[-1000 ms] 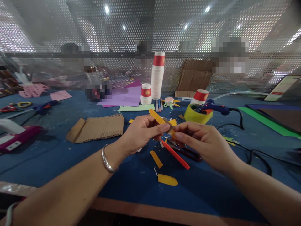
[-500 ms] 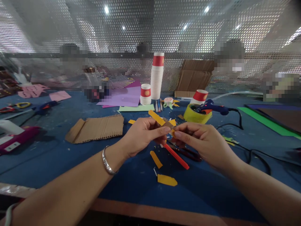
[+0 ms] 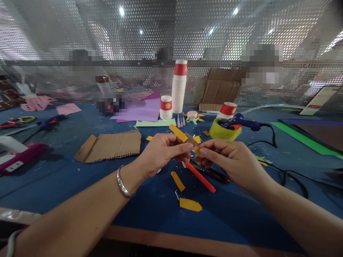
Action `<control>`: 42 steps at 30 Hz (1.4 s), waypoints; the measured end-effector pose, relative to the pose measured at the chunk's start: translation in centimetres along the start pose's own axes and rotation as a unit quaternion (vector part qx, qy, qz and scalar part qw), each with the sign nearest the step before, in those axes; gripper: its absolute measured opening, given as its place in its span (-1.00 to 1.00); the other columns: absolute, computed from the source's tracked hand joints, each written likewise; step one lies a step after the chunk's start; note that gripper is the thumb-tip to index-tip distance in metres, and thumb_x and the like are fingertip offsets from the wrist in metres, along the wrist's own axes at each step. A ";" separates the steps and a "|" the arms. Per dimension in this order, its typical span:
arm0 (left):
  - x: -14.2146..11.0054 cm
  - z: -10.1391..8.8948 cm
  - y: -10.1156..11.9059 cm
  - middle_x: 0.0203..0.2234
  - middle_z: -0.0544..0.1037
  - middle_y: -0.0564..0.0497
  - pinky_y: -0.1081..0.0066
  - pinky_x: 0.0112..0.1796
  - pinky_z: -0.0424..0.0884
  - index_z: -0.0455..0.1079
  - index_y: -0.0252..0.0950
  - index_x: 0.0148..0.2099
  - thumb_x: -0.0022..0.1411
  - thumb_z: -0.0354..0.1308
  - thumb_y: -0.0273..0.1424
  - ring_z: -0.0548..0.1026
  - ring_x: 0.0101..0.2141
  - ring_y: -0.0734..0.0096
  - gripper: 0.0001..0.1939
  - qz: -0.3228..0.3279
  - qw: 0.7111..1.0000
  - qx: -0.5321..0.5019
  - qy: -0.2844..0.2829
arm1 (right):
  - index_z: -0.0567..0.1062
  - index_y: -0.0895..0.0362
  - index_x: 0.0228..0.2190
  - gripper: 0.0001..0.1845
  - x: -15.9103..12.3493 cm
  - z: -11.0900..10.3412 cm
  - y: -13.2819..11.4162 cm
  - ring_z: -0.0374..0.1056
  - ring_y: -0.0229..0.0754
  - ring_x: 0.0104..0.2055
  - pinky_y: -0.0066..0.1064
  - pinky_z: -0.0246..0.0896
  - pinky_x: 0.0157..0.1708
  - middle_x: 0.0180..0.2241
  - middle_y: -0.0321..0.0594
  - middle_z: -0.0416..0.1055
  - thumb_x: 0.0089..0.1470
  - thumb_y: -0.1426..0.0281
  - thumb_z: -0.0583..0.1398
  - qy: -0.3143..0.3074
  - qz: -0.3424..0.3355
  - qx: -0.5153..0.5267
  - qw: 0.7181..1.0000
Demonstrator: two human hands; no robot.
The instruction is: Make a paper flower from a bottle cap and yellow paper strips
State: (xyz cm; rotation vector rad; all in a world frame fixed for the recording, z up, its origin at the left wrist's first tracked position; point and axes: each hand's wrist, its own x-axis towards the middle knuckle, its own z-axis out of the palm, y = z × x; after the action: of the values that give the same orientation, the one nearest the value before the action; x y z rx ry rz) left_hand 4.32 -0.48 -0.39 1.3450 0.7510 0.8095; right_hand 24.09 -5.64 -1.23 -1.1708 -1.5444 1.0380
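My left hand (image 3: pixel 168 150) pinches a small brown cardboard piece (image 3: pixel 191 140) between thumb and fingers. A yellow paper strip (image 3: pixel 178 132) with a rounded end sticks out from it to the upper left. Close against its other end, my right hand (image 3: pixel 222 155) pinches a yellow paper bit (image 3: pixel 197 151), mostly hidden by the fingertips. Below the hands lie a red-orange marker (image 3: pixel 200 177), dark-handled scissors (image 3: pixel 215 175) partly covered by my right hand, and two yellow paper cut-outs, one narrow strip (image 3: pixel 178 181) and one pointed piece (image 3: pixel 190 204).
Corrugated cardboard (image 3: pixel 112 145) lies left. Behind stand a paper cup stack (image 3: pixel 179 89) and a single cup (image 3: pixel 166 107). A blue glue gun (image 3: pixel 243 122) rests on a yellow tape roll (image 3: pixel 225 132), its black cable (image 3: pixel 292 175) trailing right. Another glue gun (image 3: pixel 21 155) sits far left.
Both hands stay almost in place, still pinching the pieces. The right fingers shift slightly, and a little more of the yellow bit shows at their tips.
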 end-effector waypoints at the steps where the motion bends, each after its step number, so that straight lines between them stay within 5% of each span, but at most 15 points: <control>1: 0.0 0.0 0.0 -0.52 0.60 0.04 0.49 -0.40 0.45 0.54 -0.36 -0.35 0.03 0.47 -0.21 0.51 -0.51 0.55 -0.69 0.001 1.000 -0.001 0.000 | 0.63 0.10 -0.34 -0.76 0.0 0.0 0.0 0.41 -0.28 -0.52 -0.47 0.34 -0.55 -0.52 -0.28 0.53 0.16 0.18 0.28 0.003 0.000 0.001 1.000; 11: 0.0 0.0 0.0 -0.50 0.57 0.05 0.46 -0.38 0.44 0.54 -0.35 -0.38 0.06 0.44 -0.23 0.50 -0.50 0.54 -0.72 0.015 1.000 0.008 0.007 | 0.62 0.10 -0.35 -0.73 0.0 -0.1 0.0 0.34 -0.30 -0.57 -0.49 0.20 -0.64 -0.55 -0.29 0.49 0.16 0.16 0.27 0.022 -0.007 -0.037 0.999; 17: 0.1 0.0 -0.3 -0.40 0.60 0.02 0.44 -0.34 0.47 0.58 -0.33 -0.24 0.11 0.41 -0.22 0.54 -0.44 0.50 -0.72 0.016 1.000 0.015 0.017 | 0.61 0.09 -0.39 -0.74 0.0 0.0 -0.1 0.38 -0.28 -0.51 -0.47 0.29 -0.54 -0.52 -0.28 0.51 0.15 0.16 0.28 0.025 -0.009 -0.045 0.999; 27: 0.3 0.3 -0.5 -0.53 0.58 0.03 0.44 -0.36 0.48 0.50 -0.34 -0.37 0.01 0.44 -0.04 0.54 -0.50 0.50 -0.56 -0.021 0.999 0.018 0.045 | 0.61 0.10 -0.35 -0.75 0.0 -0.1 -0.1 0.45 -0.26 -0.44 -0.43 0.41 -0.39 -0.49 -0.27 0.56 0.17 0.18 0.27 0.015 -0.008 -0.057 0.998; 42: 0.1 0.3 -0.4 -0.51 0.57 0.04 0.43 -0.33 0.45 0.51 -0.34 -0.35 0.04 0.45 -0.12 0.51 -0.47 0.51 -0.62 0.020 0.998 0.047 0.044 | 0.61 0.10 -0.36 -0.75 0.0 0.1 -0.3 0.48 -0.24 -0.46 -0.41 0.44 -0.42 -0.49 -0.26 0.57 0.14 0.17 0.29 0.012 0.000 -0.039 0.999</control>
State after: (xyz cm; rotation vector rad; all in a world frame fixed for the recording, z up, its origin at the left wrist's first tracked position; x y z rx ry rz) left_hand 4.66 -0.55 -0.80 1.4181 0.8425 0.8794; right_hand 23.90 -5.73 -0.95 -1.2317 -1.5789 0.9673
